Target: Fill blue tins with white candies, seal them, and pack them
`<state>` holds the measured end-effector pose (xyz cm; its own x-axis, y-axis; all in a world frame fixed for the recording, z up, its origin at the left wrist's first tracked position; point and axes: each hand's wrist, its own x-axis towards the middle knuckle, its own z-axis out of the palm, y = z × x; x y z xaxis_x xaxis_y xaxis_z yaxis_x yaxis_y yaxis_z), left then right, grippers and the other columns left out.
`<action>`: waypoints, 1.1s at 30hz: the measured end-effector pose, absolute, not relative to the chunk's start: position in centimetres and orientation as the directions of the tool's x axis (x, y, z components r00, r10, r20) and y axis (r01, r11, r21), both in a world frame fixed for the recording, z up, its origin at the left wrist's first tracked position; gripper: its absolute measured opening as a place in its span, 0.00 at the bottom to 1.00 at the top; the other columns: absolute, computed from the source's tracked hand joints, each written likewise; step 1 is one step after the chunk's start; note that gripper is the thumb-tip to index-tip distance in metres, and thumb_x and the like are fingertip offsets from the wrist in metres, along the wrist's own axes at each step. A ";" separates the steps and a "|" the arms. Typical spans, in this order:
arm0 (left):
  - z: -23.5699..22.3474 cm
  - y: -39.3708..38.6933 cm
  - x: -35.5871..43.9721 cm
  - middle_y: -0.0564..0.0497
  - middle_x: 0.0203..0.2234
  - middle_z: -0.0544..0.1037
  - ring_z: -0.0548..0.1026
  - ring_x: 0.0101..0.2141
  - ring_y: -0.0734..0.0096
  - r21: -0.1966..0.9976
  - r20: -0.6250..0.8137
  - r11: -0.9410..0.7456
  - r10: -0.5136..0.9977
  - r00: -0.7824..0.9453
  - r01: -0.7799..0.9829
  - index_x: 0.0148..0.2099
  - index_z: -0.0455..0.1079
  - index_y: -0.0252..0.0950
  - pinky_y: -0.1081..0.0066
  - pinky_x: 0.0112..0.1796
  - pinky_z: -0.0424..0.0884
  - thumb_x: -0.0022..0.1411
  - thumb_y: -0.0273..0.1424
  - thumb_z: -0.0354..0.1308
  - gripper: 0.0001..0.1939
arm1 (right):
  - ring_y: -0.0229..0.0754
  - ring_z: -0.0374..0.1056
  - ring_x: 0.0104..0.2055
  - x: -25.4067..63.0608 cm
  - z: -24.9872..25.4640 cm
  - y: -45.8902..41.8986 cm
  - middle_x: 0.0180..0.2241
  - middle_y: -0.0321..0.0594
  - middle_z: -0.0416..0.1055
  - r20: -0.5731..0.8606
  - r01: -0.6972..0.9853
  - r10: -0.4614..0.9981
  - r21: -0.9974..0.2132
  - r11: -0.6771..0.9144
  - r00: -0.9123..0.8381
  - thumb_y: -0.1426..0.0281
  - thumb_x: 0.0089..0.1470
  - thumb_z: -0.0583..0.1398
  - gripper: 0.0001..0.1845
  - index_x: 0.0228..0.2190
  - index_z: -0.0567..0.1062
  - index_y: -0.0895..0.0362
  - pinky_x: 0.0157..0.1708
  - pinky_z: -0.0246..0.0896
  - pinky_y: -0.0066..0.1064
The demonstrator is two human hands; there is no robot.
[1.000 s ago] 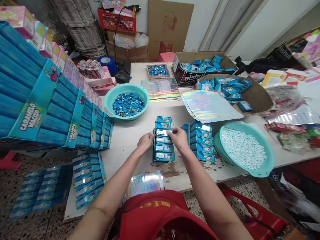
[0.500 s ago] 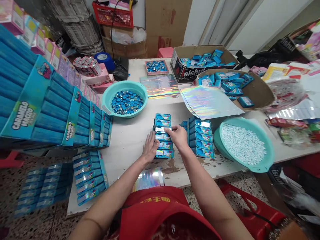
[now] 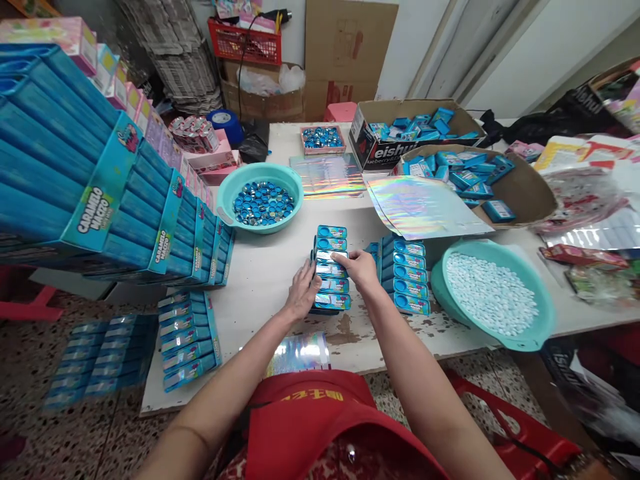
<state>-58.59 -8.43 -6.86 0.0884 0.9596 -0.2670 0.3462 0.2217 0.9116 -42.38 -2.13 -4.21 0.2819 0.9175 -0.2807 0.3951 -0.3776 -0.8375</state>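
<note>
In the head view, small blue candy boxes (image 3: 332,232) stand in a row on the table, several with shiny strips across their tops. My left hand (image 3: 303,291) lies along the left side of this row, fingers stretched out and thumb near the lower boxes. Over the third box from the far end, my right hand (image 3: 362,269) has its fingers closed at a shiny sticker (image 3: 324,255) on the box top. A second row of blue boxes (image 3: 410,275), with round openings in their tops, stands just right of it.
A turquoise basin (image 3: 227,177) of blue-and-silver caps stands left, another basin (image 3: 445,300) of pale candies right. Holographic sheets (image 3: 425,207) lie ahead of cartons (image 3: 370,140) of blue packs. Stacked blue display boxes (image 3: 100,207) rise at left. A holographic sheet (image 3: 300,353) lies near the front edge.
The view has shifted slightly, so the scene sits a little further right. Both hands stay at the same row of boxes, the right still at the third box's strip.
</note>
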 end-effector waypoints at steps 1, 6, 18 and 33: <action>-7.3 -8.4 -59.4 0.45 0.62 0.58 0.50 0.62 0.54 0.886 -0.257 0.206 0.964 0.069 0.415 0.59 0.62 0.39 0.58 0.58 0.51 0.61 0.54 0.42 0.33 | 0.42 0.68 0.24 -42.1 -4.1 -2.2 0.19 0.37 0.70 -0.319 0.313 0.910 -0.864 -0.394 0.264 0.53 0.33 0.66 0.21 0.21 0.70 0.58 0.23 0.60 0.30; -10.2 -11.9 -64.1 0.43 0.43 0.75 0.71 0.46 0.60 0.699 -0.361 0.308 0.931 -0.054 0.645 0.45 0.71 0.35 0.64 0.47 0.63 0.65 0.44 0.36 0.27 | 0.40 0.69 0.31 -41.2 -4.6 -7.7 0.31 0.40 0.72 -0.237 0.040 0.863 -0.958 -0.283 0.446 0.56 0.43 0.61 0.20 0.34 0.71 0.58 0.32 0.65 0.33; -14.4 -17.7 -62.1 0.46 0.37 0.76 0.72 0.41 0.59 0.616 -0.551 0.075 0.752 0.361 0.784 0.40 0.74 0.38 0.67 0.41 0.64 0.56 0.38 0.53 0.14 | 0.46 0.68 0.40 -43.6 -13.1 -20.1 0.36 0.46 0.71 -0.120 0.771 0.927 -0.598 0.218 -0.355 0.69 0.56 0.55 0.11 0.39 0.75 0.56 0.40 0.65 0.37; -14.5 -16.4 -61.3 0.48 0.31 0.78 0.73 0.34 0.65 0.580 -0.597 0.230 0.772 0.216 0.782 0.34 0.74 0.36 0.72 0.32 0.62 0.55 0.32 0.51 0.11 | 0.49 0.62 0.51 -43.3 -13.7 -20.6 0.49 0.48 0.70 -0.101 0.762 0.788 -0.353 0.543 -0.608 0.73 0.57 0.55 0.14 0.45 0.73 0.56 0.46 0.56 0.41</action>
<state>-61.30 -16.40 -14.50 0.2160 0.7723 -0.5974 0.7817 0.2299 0.5798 -43.29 -20.61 -13.73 -0.6078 0.7877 -0.1005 0.7619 0.5429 -0.3532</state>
